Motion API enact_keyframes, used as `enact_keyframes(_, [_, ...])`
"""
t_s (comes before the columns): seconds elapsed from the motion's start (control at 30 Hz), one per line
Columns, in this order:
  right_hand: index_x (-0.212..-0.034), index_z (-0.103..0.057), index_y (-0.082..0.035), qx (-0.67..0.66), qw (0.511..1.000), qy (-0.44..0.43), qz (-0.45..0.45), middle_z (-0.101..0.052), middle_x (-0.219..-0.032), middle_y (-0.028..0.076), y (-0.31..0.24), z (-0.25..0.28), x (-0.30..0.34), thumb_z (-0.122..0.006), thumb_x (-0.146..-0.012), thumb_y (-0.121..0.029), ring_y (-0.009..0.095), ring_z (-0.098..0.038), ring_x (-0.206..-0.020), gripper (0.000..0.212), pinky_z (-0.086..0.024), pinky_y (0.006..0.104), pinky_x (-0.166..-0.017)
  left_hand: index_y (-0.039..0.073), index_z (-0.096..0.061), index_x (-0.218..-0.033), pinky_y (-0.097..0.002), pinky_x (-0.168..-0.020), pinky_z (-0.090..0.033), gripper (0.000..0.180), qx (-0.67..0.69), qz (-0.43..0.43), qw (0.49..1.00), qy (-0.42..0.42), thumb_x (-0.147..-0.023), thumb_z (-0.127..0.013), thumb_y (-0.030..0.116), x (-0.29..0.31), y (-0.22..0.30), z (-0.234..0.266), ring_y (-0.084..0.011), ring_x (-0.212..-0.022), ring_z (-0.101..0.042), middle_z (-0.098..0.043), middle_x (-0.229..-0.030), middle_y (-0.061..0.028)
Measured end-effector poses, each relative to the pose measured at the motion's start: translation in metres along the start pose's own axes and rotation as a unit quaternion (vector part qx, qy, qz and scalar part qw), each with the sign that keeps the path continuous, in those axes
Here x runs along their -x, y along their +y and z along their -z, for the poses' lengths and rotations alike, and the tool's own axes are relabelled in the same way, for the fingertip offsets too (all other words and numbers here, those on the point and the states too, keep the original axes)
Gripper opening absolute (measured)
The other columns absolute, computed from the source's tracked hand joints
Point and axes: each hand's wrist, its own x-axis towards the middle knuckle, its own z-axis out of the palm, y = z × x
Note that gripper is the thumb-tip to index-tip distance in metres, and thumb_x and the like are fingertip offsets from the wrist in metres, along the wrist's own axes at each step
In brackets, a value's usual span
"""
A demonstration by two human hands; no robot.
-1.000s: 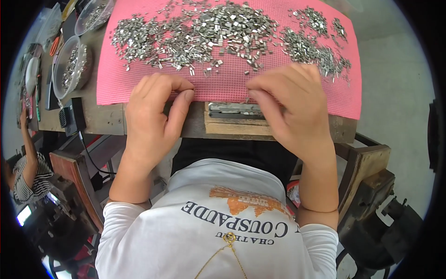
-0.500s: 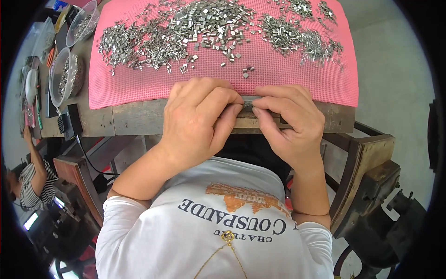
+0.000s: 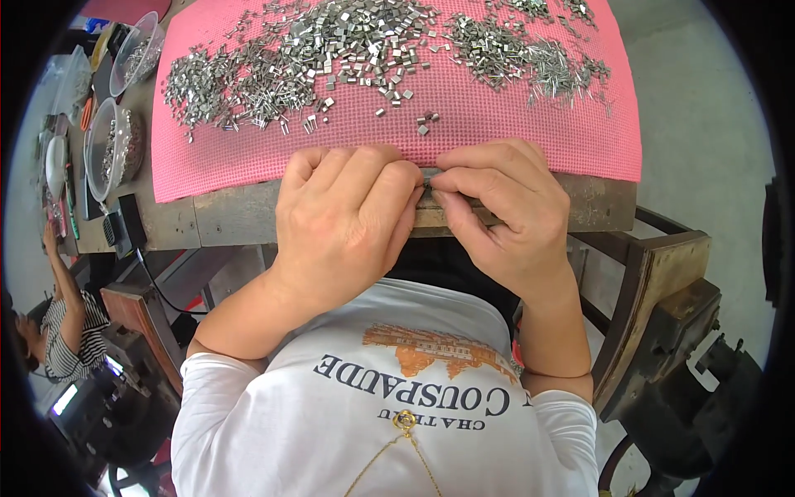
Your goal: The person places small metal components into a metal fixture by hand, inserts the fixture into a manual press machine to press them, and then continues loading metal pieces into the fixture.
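Head view: both hands work close together at the table's (image 3: 240, 217) front edge. Left hand (image 3: 344, 211): fingers curled, thumb drawn in against the forefinger; whether anything is gripped is hidden. Right hand (image 3: 513, 207): thumb and forefinger bent to a narrow pinch, tips just beside the left's; any piece there is too small to make out. Step in hand, judged: fine two-handed fingertip work; a next move here calls for small, steady finger motions. Small metal pieces (image 3: 356, 41) lie in loose heaps beyond the hands on a pink mesh mat (image 3: 248, 157), a few strays nearer. Left: clear plastic tubs (image 3: 116, 157) of metal parts. Room: grey floor (image 3: 687, 124); at far left, a co-worker (image 3: 70, 319) in a striped top.
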Motion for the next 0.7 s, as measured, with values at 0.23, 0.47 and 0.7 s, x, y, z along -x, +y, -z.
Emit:
enact_keyframes(0.23, [-0.089,-0.072,-0.007,0.015,1.0,-0.014,0.016,-0.071,-0.094,0.003,0.001,0.0,-0.002,-0.082,-0.071,-0.001,0.024,-0.065,-0.084,0.022,-0.048,0.0377,-0.076,0.01,-0.07,-0.096,-0.0362,-0.078,-0.043,0.022,-0.039,-0.005,0.999,0.003,-0.076,-0.08,0.006,-0.001,0.001,0.001,-0.0219,-0.085,-0.066,-0.071,-0.101,-0.0019])
enact_keyframes(0.47, [-0.091,-0.071,-0.006,0.033,0.998,-0.02,0.044,-0.07,-0.094,0.004,-0.002,0.0,-0.003,-0.081,-0.07,0.0,0.025,-0.065,-0.085,0.024,-0.048,0.0391,-0.075,0.011,-0.078,-0.098,-0.0359,-0.082,-0.046,0.023,0.042,0.044,0.998,0.023,-0.076,-0.083,0.01,0.004,-0.009,0.011,-0.0222,-0.09,-0.067,-0.073,-0.101,-0.003])
enact_keyframes(0.7, [-0.094,-0.074,-0.004,0.051,0.996,-0.054,0.051,-0.073,-0.097,0.007,-0.001,0.014,-0.005,-0.079,-0.07,0.004,0.026,-0.067,-0.084,0.026,-0.049,0.0369,-0.074,0.013,-0.082,-0.097,-0.0377,-0.08,-0.048,0.017,-0.084,0.126,0.983,0.106,-0.081,-0.083,0.014,0.015,-0.062,0.015,-0.0222,-0.092,-0.065,-0.073,-0.101,-0.0018])
